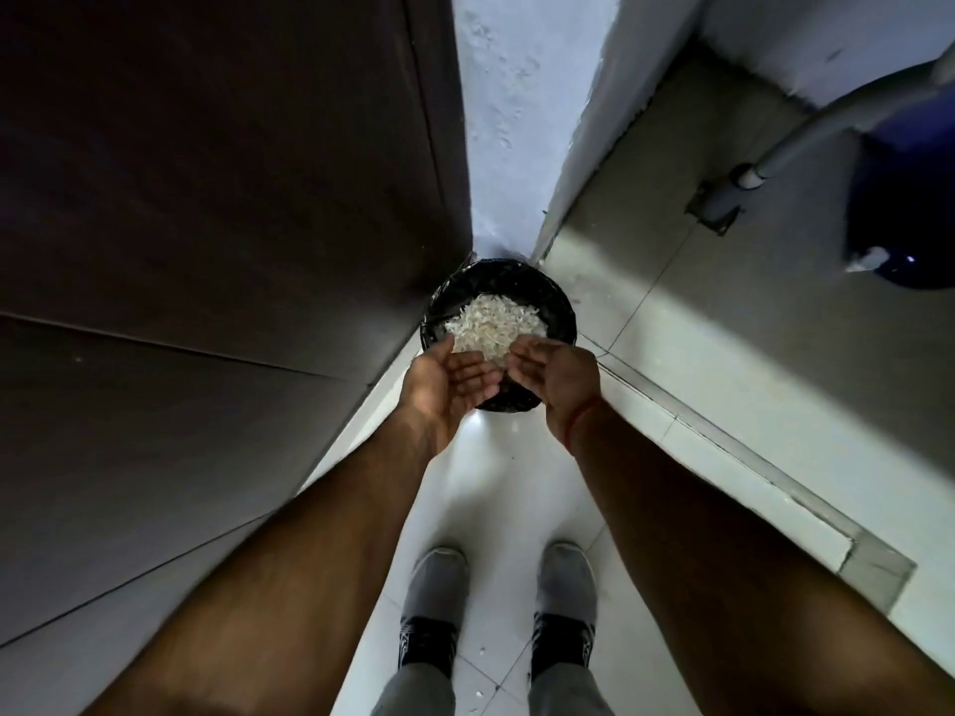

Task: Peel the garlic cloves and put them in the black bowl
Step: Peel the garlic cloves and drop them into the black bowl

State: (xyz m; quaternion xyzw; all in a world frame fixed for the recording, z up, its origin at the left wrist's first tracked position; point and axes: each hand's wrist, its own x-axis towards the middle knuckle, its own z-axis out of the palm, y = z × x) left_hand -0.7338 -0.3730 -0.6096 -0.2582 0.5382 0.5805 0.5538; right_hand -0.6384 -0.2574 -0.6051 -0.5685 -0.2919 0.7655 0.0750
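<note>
A black round bin lined with a black bag (560, 307) stands on the floor in the corner. A heap of pale papery garlic peels (493, 320) lies inside it. My left hand (449, 379) is held palm up over the bin's near rim, fingers relaxed and nothing in it. My right hand (555, 372) hovers beside it, palm turned towards the left hand, fingers straight. The two hands' fingertips almost meet above the peels. No garlic cloves and no bowl are visible.
A dark wooden door or cabinet (217, 198) fills the left side. A white wall (522, 95) rises behind the bin. A blue drum (904, 209) and a grey pipe (806, 131) are at the right. My shoes (434, 602) stand on the white tiled floor.
</note>
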